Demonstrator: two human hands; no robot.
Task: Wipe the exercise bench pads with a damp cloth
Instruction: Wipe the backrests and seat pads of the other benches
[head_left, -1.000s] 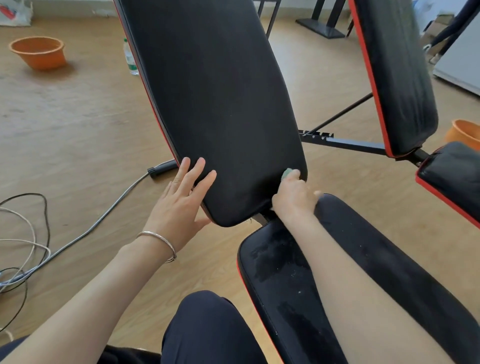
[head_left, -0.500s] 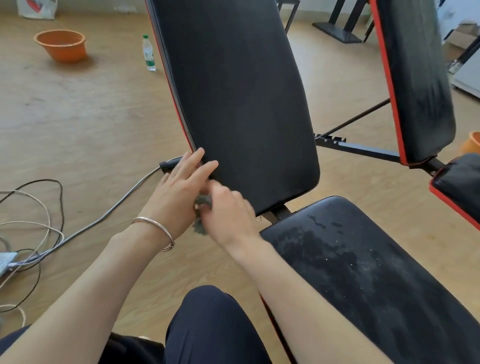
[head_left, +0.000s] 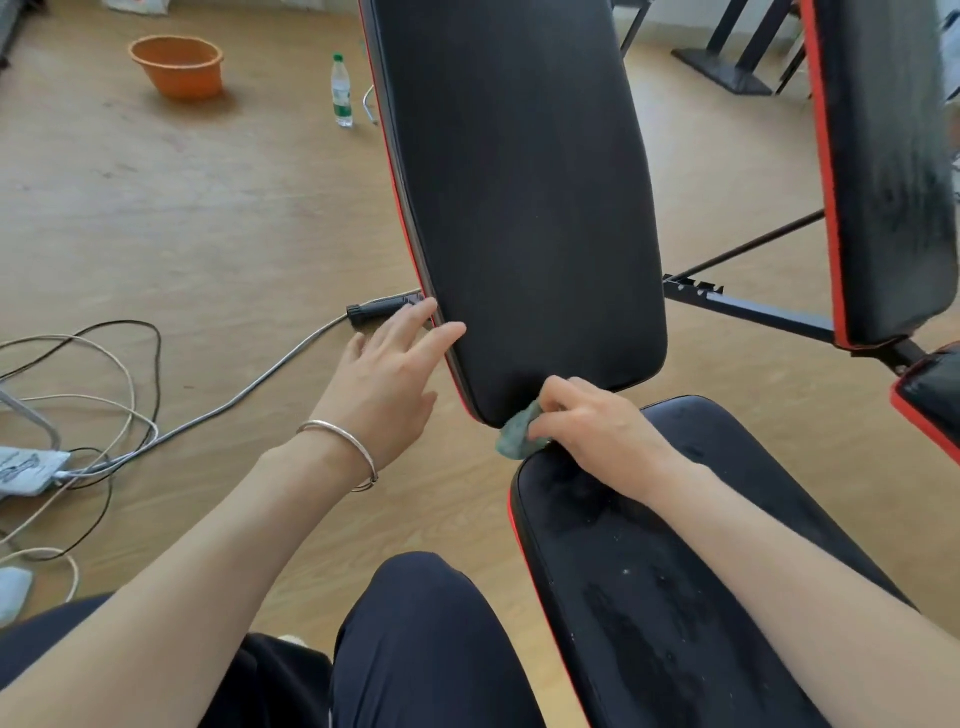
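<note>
A black backrest pad (head_left: 524, 197) with red piping rises tilted in the middle of the view. Below it lies the black seat pad (head_left: 675, 571), streaked with damp marks. My right hand (head_left: 597, 426) grips a small green cloth (head_left: 517, 439) against the bottom edge of the backrest, just above the seat's front corner. My left hand (head_left: 387, 379) rests with straight fingers on the backrest's lower left edge; a silver bangle sits on that wrist.
A second bench's backrest (head_left: 883, 171) and seat (head_left: 935, 400) stand at right, joined by a black frame bar (head_left: 748, 306). On the wooden floor are an orange basin (head_left: 179, 65), a water bottle (head_left: 341, 91) and tangled cables (head_left: 104, 395). My knee (head_left: 421, 639) is below.
My right hand with the cloth has moved from the backrest's lower left corner, beside my left hand, rightwards along the bottom edge. The left hand has stayed on the left edge.
</note>
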